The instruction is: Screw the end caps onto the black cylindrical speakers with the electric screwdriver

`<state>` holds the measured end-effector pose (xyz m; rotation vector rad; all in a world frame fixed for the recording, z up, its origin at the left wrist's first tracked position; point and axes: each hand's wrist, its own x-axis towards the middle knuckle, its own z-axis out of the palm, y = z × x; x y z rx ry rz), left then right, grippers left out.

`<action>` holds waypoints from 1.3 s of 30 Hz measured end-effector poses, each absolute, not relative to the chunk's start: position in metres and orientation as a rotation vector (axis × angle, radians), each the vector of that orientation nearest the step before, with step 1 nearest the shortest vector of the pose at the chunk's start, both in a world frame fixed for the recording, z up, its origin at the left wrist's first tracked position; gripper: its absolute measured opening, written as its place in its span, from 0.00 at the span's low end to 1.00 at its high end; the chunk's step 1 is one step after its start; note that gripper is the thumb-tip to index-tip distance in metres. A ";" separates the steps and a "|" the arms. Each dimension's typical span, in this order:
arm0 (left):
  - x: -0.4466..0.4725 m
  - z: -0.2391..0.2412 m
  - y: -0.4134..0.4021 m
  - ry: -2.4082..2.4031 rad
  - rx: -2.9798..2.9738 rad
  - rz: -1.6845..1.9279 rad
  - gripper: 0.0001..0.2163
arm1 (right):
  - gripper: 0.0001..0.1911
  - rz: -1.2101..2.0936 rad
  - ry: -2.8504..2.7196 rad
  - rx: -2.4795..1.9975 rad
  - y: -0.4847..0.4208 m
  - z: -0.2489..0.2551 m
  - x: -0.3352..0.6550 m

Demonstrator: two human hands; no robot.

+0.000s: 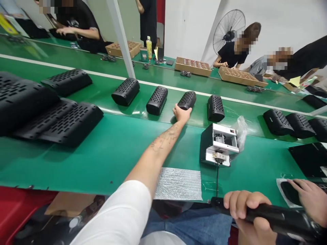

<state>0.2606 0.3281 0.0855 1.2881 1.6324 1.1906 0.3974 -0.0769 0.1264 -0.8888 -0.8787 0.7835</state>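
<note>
My left hand stretches far out over the green belt, its fingers wrapped round the near end of a black perforated plastic housing. Other such housings, like the one to its left and the one to its right, stand apart on the belt. Low at the right, my right hand is closed round a black electric screwdriver. Its thin bit points away from me, toward the front of a screw feeder; I cannot tell whether the tip touches it.
A sheet of bubble wrap lies at the table's near edge. Several large housings are gathered at the left. A co-worker's hand rests on a black part at the right. Cardboard trays and other people are across the belt.
</note>
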 end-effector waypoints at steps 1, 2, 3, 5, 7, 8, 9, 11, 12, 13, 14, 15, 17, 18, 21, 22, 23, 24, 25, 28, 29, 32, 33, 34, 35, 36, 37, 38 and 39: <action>0.238 0.090 0.316 1.632 1.293 1.181 0.53 | 0.13 0.728 -0.890 -0.933 -0.077 0.129 0.392; 0.213 0.092 0.299 1.624 1.311 1.181 0.50 | 0.12 0.651 -0.895 -0.978 -0.074 0.133 0.390; 0.185 0.092 0.280 1.613 1.334 1.189 0.48 | 0.11 0.552 -0.884 -1.021 -0.068 0.138 0.390; 0.125 0.084 0.236 1.572 1.399 1.213 0.46 | 0.13 0.388 -0.874 -1.002 -0.047 0.149 0.394; 0.062 0.066 0.188 1.492 1.654 1.260 0.45 | 0.20 0.269 -0.912 -0.947 -0.020 0.156 0.402; 0.032 0.056 0.164 1.459 1.755 1.268 0.45 | 0.21 0.257 -0.943 -0.957 -0.006 0.157 0.405; 0.006 0.046 0.139 1.427 1.827 1.248 0.45 | 0.22 0.252 -0.985 -0.980 0.007 0.156 0.409; -0.032 0.030 0.091 1.337 1.894 1.152 0.45 | 0.22 0.250 -1.031 -1.025 0.029 0.152 0.413; -0.043 0.024 0.068 1.279 1.909 1.113 0.44 | 0.22 0.250 -1.055 -1.048 0.036 0.149 0.415; -0.049 0.021 0.047 1.228 1.920 1.072 0.44 | 0.22 0.251 -1.077 -1.069 0.042 0.146 0.417; -0.050 0.018 0.029 1.177 1.931 1.037 0.43 | 0.22 0.253 -1.097 -1.084 0.047 0.143 0.419; -0.047 0.017 0.015 1.127 1.946 1.008 0.43 | 0.22 0.255 -1.112 -1.096 0.050 0.140 0.420; -0.034 0.014 -0.002 1.026 1.988 0.970 0.43 | 0.22 0.257 -1.119 -1.104 0.053 0.135 0.424; -0.026 0.013 -0.005 0.974 2.013 0.960 0.42 | 0.23 0.252 -1.115 -1.104 0.053 0.133 0.426; -0.006 0.008 -0.002 0.831 2.089 0.954 0.41 | 0.25 0.220 -1.103 -1.102 0.050 0.130 0.430; -0.002 0.006 0.000 0.795 2.110 0.957 0.41 | 0.26 0.213 -1.099 -1.102 0.048 0.130 0.430; 0.002 0.003 0.003 0.766 2.127 0.960 0.41 | 0.27 0.208 -1.098 -1.104 0.045 0.131 0.430; 0.005 0.001 0.005 0.744 2.141 0.961 0.42 | 0.27 0.207 -1.098 -1.104 0.041 0.133 0.429; 0.006 -0.001 0.006 0.731 2.152 0.960 0.43 | 0.27 0.210 -1.094 -1.093 0.035 0.136 0.426; 0.009 -0.008 0.007 0.720 2.175 0.963 0.48 | 0.24 0.268 -1.071 -0.975 0.004 0.150 0.412; 0.009 -0.010 0.006 0.719 2.176 0.970 0.50 | 0.22 0.310 -1.072 -0.911 -0.009 0.155 0.406; 0.010 -0.013 0.005 0.715 2.156 0.983 0.51 | 0.18 0.481 -1.151 -0.748 -0.053 0.169 0.386; 0.010 -0.013 0.004 0.713 2.148 0.980 0.50 | 0.17 0.532 -1.191 -0.711 -0.066 0.172 0.380; 0.010 -0.013 0.004 0.712 2.141 0.977 0.50 | 0.16 0.577 -1.227 -0.690 -0.077 0.174 0.374; 0.011 -0.013 0.004 0.712 2.137 0.974 0.50 | 0.15 0.608 -1.253 -0.684 -0.085 0.175 0.368; 0.011 -0.013 0.004 0.713 2.133 0.975 0.50 | 0.14 0.625 -1.269 -0.688 -0.091 0.174 0.363; 0.011 -0.012 0.004 0.715 2.130 0.976 0.50 | 0.14 0.629 -1.277 -0.698 -0.094 0.173 0.359; 0.011 -0.012 0.004 0.717 2.127 0.979 0.50 | 0.14 0.623 -1.281 -0.710 -0.095 0.171 0.356; 0.011 -0.012 0.004 0.719 2.124 0.979 0.50 | 0.14 0.613 -1.282 -0.726 -0.095 0.168 0.353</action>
